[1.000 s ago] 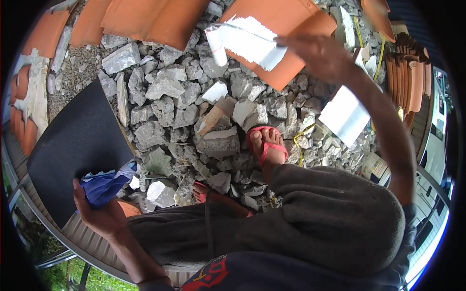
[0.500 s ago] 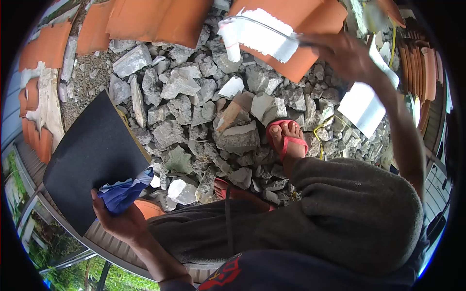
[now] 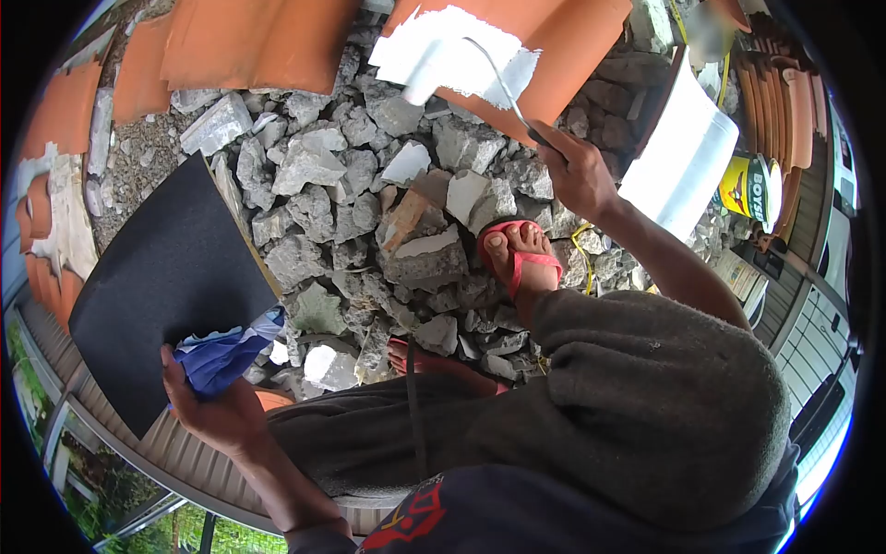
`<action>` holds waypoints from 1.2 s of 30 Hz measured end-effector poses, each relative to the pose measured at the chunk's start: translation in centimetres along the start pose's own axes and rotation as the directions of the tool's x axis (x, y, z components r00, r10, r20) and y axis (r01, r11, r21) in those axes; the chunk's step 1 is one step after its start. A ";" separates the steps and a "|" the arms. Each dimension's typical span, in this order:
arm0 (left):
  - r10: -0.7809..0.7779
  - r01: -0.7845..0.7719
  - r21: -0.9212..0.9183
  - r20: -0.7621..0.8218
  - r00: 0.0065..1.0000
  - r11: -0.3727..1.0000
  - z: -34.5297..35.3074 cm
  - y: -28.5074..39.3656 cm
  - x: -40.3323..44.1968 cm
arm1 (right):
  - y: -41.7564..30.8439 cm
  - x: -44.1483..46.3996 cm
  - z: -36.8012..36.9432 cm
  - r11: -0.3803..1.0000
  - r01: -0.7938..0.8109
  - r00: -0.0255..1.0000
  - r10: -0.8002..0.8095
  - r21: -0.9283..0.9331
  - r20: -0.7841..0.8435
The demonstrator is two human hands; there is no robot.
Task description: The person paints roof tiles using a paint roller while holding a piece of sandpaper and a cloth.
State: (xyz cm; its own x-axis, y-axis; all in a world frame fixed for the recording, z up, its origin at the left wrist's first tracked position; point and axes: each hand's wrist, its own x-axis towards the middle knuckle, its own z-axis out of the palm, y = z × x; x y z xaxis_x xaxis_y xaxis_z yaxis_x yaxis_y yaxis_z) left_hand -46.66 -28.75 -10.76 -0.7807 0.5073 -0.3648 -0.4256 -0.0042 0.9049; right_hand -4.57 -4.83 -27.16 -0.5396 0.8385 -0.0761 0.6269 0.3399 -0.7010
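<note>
My right hand [image 3: 580, 171] is closed round the dark handle of a paint roller [image 3: 498, 78]. Its white roller head rests near the lower left edge of an orange roof tile [image 3: 577, 46]. White paint [image 3: 461, 51] covers the tile's left and middle part with a ragged border; bare orange shows on the right. My left hand [image 3: 217, 411] grips a large black sheet [image 3: 171, 268] at its lower edge, with a crumpled blue cloth [image 3: 226, 360] between palm and sheet. Some of the left fingers are hidden behind the sheet.
Broken concrete rubble [image 3: 341, 203] covers the ground round my sandalled foot [image 3: 521, 249]. A white-painted tile [image 3: 683, 152] lies at right beside a yellow-green paint can [image 3: 748, 189]. Stacked orange tiles [image 3: 784, 111] stand behind. More orange tiles [image 3: 254, 42] lie upper left.
The roller head has moved left and down on the tile, and the white patch reaches farther. My right hand has come lower and left. The paint can has come into view at right.
</note>
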 end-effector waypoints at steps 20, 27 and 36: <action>-0.054 0.054 -0.001 0.079 0.995 0.999 -0.2 -0.4 -0.4 | -2.1 2.5 0.1 0.999 -0.040 0.998 0.038 0.034 0.057; -0.027 0.027 -0.008 0.000 1.000 1.000 -0.4 -0.5 -0.1 | -0.1 -1.7 -2.8 0.988 -0.148 0.982 0.152 -0.042 0.114; -0.032 0.035 -0.031 0.094 0.995 0.999 -0.4 -0.1 -0.9 | -1.3 -2.9 -4.2 0.943 -0.296 0.937 0.317 -0.154 0.143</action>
State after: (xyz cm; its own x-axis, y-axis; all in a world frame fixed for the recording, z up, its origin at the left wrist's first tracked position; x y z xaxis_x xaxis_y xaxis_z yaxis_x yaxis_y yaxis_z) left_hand -46.10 -29.59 -10.56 -0.7200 0.5862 -0.3714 -0.4668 -0.0132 0.8842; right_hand -1.46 -5.88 -23.07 -0.3872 0.8330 -0.3951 0.8370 0.1379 -0.5295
